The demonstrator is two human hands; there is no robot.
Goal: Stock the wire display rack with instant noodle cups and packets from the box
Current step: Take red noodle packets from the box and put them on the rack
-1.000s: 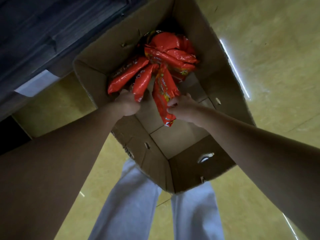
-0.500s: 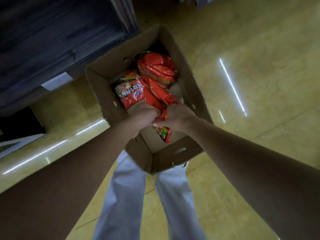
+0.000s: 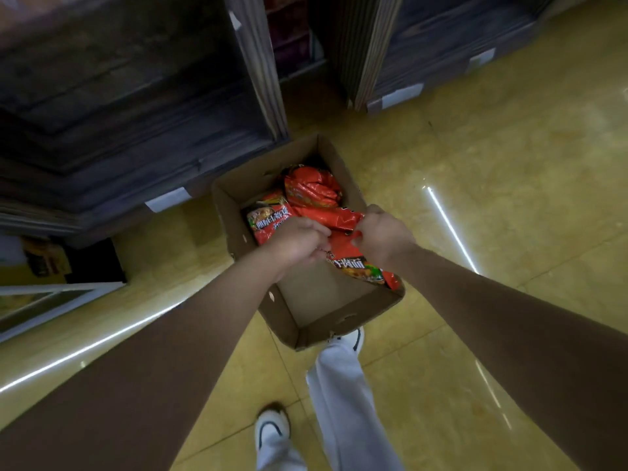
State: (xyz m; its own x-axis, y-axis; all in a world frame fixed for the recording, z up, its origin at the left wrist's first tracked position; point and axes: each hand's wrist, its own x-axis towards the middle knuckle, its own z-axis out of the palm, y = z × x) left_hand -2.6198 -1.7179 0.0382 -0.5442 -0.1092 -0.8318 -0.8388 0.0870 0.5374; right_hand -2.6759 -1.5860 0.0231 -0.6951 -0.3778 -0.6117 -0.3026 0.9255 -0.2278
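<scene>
An open cardboard box (image 3: 346, 326) stands on the floor in front of me. Several red noodle packets (image 3: 311, 190) lie piled in its far half. My left hand (image 3: 295, 241) and my right hand (image 3: 384, 234) are side by side above the box, both gripping a bunch of red packets (image 3: 360, 266). One packet of the bunch hangs below my right hand, over the box's right wall. Another packet (image 3: 268, 220) sticks out to the left of my left hand. The near half of the box floor is bare. No wire rack is in view.
Dark wooden shelving units (image 3: 136, 96) rise behind the box, another dark wooden unit (image 3: 441, 45) at the upper right. The glossy yellow tiled floor (image 3: 492, 171) spreads around. My white-trousered legs and white shoes (image 3: 272, 428) are just behind the box.
My hands gathered the packets together and have risen with them out of the box. The view has pulled back, so the box looks smaller and more shelving shows.
</scene>
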